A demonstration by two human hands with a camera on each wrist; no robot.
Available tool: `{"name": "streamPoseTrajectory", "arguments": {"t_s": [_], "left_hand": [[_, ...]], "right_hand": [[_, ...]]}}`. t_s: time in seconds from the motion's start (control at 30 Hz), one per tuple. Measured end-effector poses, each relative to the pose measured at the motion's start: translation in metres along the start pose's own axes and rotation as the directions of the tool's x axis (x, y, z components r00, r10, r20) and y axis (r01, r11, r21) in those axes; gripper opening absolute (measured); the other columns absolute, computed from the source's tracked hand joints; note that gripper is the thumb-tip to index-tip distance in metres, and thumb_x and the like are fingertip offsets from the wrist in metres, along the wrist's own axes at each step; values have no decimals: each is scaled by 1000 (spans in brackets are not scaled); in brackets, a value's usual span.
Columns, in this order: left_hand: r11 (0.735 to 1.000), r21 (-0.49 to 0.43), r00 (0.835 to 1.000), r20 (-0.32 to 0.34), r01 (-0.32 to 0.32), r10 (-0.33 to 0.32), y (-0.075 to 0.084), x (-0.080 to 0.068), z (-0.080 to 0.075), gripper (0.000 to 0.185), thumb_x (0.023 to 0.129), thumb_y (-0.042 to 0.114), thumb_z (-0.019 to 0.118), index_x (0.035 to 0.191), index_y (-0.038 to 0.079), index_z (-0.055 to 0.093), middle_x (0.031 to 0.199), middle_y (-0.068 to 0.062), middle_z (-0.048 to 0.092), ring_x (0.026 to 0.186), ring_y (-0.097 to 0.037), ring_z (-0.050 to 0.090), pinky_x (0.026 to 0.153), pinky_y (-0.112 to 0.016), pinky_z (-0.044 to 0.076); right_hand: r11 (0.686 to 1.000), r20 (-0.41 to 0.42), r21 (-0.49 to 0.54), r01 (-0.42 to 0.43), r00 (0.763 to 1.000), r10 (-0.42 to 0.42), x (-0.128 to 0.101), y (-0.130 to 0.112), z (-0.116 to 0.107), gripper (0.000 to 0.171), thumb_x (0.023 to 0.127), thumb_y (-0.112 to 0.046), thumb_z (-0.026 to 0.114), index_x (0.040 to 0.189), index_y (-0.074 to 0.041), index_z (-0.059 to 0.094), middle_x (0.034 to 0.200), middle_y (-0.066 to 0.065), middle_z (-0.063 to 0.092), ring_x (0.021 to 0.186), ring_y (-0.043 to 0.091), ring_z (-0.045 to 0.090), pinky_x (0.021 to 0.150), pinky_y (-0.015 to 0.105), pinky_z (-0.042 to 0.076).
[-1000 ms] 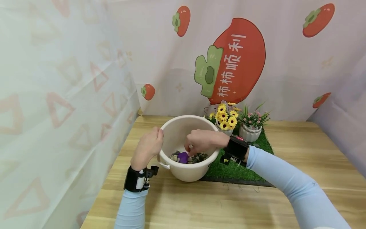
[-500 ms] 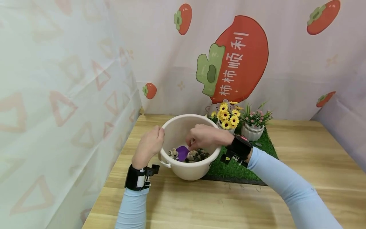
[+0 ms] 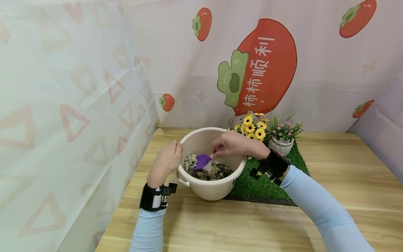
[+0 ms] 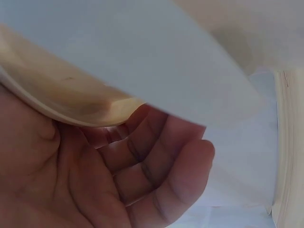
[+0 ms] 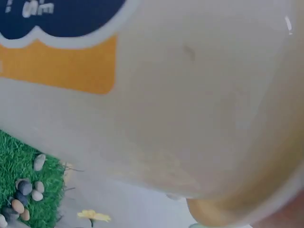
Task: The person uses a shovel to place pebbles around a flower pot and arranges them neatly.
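Observation:
A cream bucket [image 3: 207, 190] stands on the wooden table. My left hand [image 3: 167, 161] grips its left rim; in the left wrist view the fingers [image 4: 156, 166] curl over the edge of the bucket wall [image 4: 142, 57]. Inside the bucket, my right hand [image 3: 231, 144] pinches the handle of a small purple shovel [image 3: 202, 160]. Its blade lies among light pebbles [image 3: 190, 162] at the bucket's left side. More pebbles [image 3: 217, 171], many darker, cover the bottom. The right wrist view is mostly filled by the bucket's outer wall [image 5: 199, 104], hiding the right fingers.
Right of the bucket lies an artificial grass mat [image 3: 261, 185]. On it stand yellow flowers [image 3: 250, 127] and a white pot [image 3: 281, 145] with pink flowers. Several loose stones [image 5: 23, 190] lie on the grass. A printed curtain [image 3: 176, 63] hangs behind and at the left.
My right hand has drawn the purple shovel up and slightly right inside the bucket, and more pebbles show. The left hand keeps its hold on the rim.

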State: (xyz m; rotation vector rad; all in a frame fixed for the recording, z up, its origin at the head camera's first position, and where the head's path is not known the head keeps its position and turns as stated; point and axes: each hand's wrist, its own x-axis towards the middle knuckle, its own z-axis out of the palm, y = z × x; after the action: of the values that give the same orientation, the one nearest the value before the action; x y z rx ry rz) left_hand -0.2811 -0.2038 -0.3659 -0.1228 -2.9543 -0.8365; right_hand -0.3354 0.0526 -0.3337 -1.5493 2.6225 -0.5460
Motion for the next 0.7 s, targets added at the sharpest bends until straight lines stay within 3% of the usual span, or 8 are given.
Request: {"name": "streamPoseTrajectory", "arguments": {"t_s": [0.17, 0.33, 0.7], "left_hand": [[1000, -7, 1000, -2, 2, -2, 0, -1, 1, 43, 106, 33, 25, 114, 5, 56, 87, -13, 60, 78, -26, 59, 67, -37, 46], [1000, -24, 1000, -7, -1, 1, -1, -1, 0, 43, 106, 35, 24, 110, 7, 56, 83, -11, 57, 75, -25, 58, 65, -36, 47], [1000, -20, 1000, -7, -16, 16, -1, -1, 3, 42, 106, 33, 23, 109, 6, 55, 83, -11, 56, 72, -24, 57, 62, -33, 45]], "right_hand": [[999, -78, -47, 0, 997, -4, -14, -8, 4, 10, 88, -31, 73, 89, -22, 75, 80, -9, 73, 67, -2, 63, 64, 19, 49], [999, -180, -13, -31, 983, 29, -24, -11, 7, 8, 88, -28, 73, 91, -21, 75, 80, -9, 71, 69, 0, 62, 65, 20, 49], [997, -282, -31, -66, 958, 55, -33, -13, 11, 8, 90, -28, 71, 92, -21, 75, 80, -11, 69, 66, -2, 55, 63, 20, 43]]}}
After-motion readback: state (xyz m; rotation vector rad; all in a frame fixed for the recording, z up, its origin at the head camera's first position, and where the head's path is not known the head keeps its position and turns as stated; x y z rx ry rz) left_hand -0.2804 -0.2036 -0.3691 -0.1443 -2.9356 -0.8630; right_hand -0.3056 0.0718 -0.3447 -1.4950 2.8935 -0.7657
